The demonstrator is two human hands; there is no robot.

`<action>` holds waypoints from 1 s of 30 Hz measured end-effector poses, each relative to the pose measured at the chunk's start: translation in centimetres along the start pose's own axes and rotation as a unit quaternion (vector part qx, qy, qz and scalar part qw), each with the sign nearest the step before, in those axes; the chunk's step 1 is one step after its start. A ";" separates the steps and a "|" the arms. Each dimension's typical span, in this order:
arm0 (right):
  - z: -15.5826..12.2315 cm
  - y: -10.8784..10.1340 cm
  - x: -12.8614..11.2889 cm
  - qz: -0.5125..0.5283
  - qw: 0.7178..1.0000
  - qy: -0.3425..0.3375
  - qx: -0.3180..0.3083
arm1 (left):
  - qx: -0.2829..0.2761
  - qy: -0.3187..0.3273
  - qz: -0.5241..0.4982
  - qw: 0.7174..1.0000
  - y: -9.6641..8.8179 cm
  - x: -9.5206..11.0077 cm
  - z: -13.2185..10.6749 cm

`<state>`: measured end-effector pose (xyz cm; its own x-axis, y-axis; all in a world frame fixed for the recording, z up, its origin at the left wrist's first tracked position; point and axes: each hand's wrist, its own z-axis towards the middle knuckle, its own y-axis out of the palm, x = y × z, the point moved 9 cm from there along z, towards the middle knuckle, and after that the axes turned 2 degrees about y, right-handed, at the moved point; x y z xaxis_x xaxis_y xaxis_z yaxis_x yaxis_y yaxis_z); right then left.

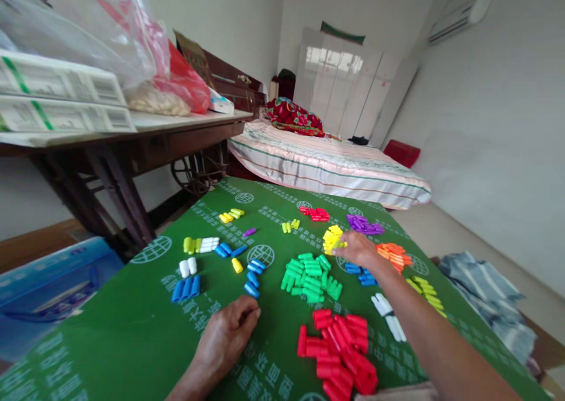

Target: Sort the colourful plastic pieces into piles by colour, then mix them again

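My right hand [356,249] reaches over the far middle of the green board. Its fingers are pinched at the edge of a pile of yellow plastic caps [331,236], apparently on one of them. My left hand [232,330] rests on the board near the front, with curled fingers; whatever they may hold is hidden. Just beyond it lie several blue caps [252,279] and a single yellow cap [237,265]. Between the hands spreads a pile of green caps [311,276], and nearer to me a larger heap of red caps [338,351].
The green board [145,318] also carries purple caps [364,225], orange caps [392,256], white caps [388,317] and lime caps [426,294]. A table [176,131] with boxes and bags stands left, above a blue box [88,277]. A bed [326,159] is behind.
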<state>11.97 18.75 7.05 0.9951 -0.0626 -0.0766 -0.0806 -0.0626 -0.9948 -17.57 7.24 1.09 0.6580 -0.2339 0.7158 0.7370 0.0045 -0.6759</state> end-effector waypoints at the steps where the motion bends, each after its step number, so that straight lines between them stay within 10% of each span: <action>1: -1.2 -0.3 2.3 -0.002 1.000 0.013 0.005 | 0.001 0.000 0.000 1.000 0.0 0.0 0.0; 13: -14.7 3.3 25.1 0.043 0.988 0.145 -0.022 | 0.002 0.004 0.032 0.999 -0.1 0.1 0.3; 30: -14.7 5.4 28.4 0.089 0.978 0.190 0.005 | -0.004 0.018 0.059 0.998 0.1 -0.9 1.2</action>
<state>38.91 1.95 0.53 0.8719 -0.4379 -0.2194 -0.2478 -0.0080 -0.9688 -17.88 8.62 0.58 0.7341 -0.2667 0.6245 0.6533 0.0264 -0.7566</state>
